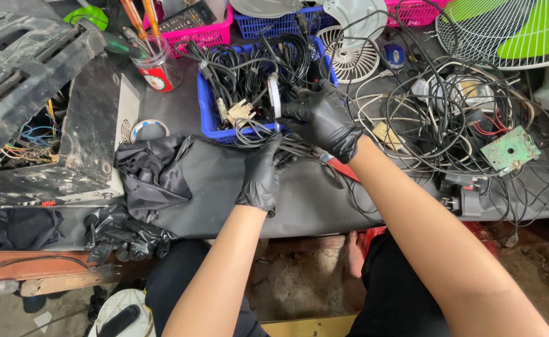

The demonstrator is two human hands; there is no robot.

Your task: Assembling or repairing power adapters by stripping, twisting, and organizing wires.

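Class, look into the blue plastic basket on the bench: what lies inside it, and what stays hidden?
The blue basket holds tangled black cables and beige plug connectors. The gloved right hand reaches over its near corner. The cables cover the basket floor and anything beneath them.

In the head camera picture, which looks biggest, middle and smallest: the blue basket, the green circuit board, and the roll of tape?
Largest to smallest, as they look:
1. Blue basket, full of black cables
2. Green circuit board
3. Roll of tape

The board and tape look nearly alike in size, so their order is unsure.
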